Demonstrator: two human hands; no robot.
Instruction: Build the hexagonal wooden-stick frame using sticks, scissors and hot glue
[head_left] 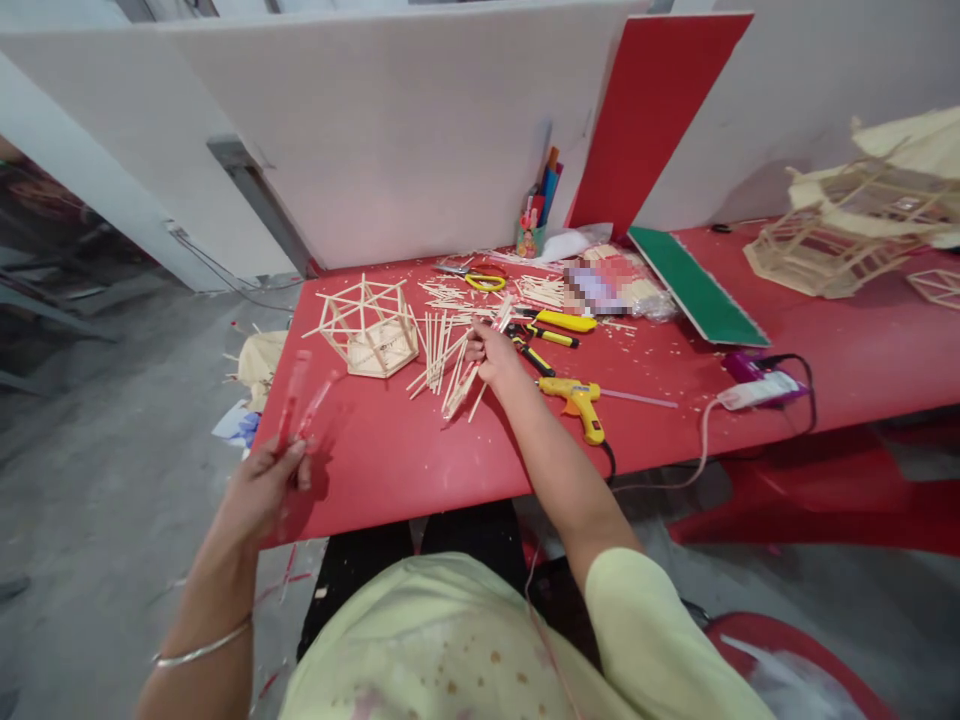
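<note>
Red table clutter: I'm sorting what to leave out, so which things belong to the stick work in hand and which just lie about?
In use:
right hand on thin wooden sticks
left hand holding red sticks
hexagonal wooden stick frame

Lying about:
yellow glue gun
yellow-handled pliers
green board
pen cup

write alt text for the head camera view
The person's right hand reaches into loose wooden sticks on a red table, while the left hand holds thin red sticks. A stick frame and a glue gun lie nearby.
</note>
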